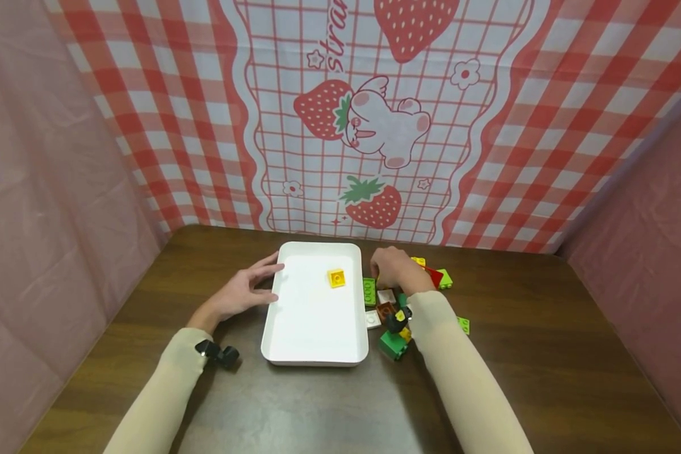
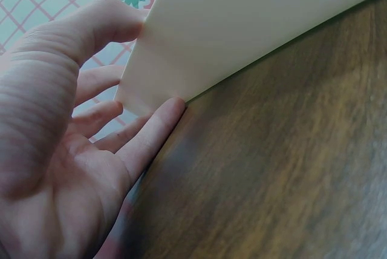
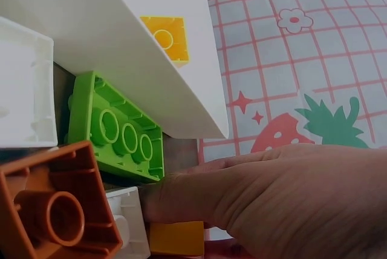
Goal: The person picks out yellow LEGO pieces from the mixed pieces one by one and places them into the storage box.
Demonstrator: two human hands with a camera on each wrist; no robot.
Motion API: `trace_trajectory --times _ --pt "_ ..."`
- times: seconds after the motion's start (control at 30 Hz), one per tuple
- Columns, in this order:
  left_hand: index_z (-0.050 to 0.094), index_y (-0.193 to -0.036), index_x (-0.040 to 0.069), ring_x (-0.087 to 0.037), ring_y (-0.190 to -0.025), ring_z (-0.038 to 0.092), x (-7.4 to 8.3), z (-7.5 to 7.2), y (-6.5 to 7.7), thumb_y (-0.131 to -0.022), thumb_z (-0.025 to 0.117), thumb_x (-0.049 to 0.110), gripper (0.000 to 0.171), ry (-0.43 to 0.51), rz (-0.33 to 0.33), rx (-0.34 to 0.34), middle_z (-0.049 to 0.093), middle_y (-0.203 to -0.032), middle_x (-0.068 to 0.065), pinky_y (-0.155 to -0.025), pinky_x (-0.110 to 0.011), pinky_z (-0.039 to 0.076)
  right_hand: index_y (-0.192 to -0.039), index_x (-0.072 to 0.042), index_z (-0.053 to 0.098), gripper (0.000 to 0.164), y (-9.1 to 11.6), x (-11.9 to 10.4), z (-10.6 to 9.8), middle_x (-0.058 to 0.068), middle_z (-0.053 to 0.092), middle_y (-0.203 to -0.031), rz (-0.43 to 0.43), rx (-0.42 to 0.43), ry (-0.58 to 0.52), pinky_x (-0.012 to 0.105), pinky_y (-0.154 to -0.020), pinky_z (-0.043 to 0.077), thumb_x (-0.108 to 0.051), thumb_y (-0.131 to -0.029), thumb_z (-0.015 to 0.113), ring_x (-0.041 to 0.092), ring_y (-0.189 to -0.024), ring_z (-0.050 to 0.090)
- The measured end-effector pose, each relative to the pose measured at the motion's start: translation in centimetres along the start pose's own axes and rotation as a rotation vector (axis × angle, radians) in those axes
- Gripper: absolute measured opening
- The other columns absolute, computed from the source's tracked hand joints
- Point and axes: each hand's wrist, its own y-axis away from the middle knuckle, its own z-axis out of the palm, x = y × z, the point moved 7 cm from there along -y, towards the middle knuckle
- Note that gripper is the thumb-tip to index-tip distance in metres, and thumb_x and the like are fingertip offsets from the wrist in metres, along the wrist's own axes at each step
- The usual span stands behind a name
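A white tray lies on the table with one yellow toy brick inside, hollow side up. My left hand rests against the tray's left side, its fingers fairly straight; in the left wrist view the fingertips touch the wall and rim. To the right of the tray, my right hand reaches down among loose toy bricks. Beside its thumb, in the right wrist view, are a bright green brick, a white brick and an orange-yellow brick. The right fingertips are hidden, so I cannot tell whether they pinch a brick.
Nearer me lie a brown brick, a white brick and a dark green brick. Beyond the right hand are a red piece and a lime green brick. A checked strawberry cloth hangs behind the table.
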Motion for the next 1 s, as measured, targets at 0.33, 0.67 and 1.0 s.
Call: trace_trajectory --times 0.33,0.67,1.0 --pt "0.046 -0.149 0.003 -0.030 -0.150 0.027 -0.07 -0.01 0.00 -0.086 0.077 0.006 0.070 0.001 -0.004 0.000 0.016 -0.170 -0.008 -0.103 -0.053 0.047 -0.081 -0.013 0.071 0.008 0.13 -0.04 0.01 0.006 0.068 -0.086 0.001 0.003 0.000 0.034 -0.062 0.057 -0.008 -0.083 0.077 0.025 -0.075 0.061" --pt "0.046 -0.149 0.003 -0.030 -0.150 0.027 -0.11 0.07 -0.08 -0.086 0.077 0.006 0.070 0.011 -0.008 -0.003 0.015 -0.170 -0.008 -0.102 -0.050 0.049 -0.081 -0.013 0.070 0.009 0.20 0.11 0.11 0.006 0.068 -0.086 0.004 -0.011 -0.004 0.034 -0.061 0.057 -0.007 -0.082 0.077 0.025 -0.074 0.061" --pt "0.045 -0.149 0.002 -0.030 -0.150 0.026 -0.04 0.07 0.04 -0.087 0.076 0.005 0.070 0.011 -0.007 -0.003 0.014 -0.170 -0.009 -0.103 -0.050 0.048 -0.079 -0.013 0.071 0.009 0.14 0.13 -0.20 0.006 0.068 -0.087 -0.010 -0.016 -0.009 0.034 -0.059 0.056 -0.006 -0.080 0.077 0.024 -0.074 0.061"
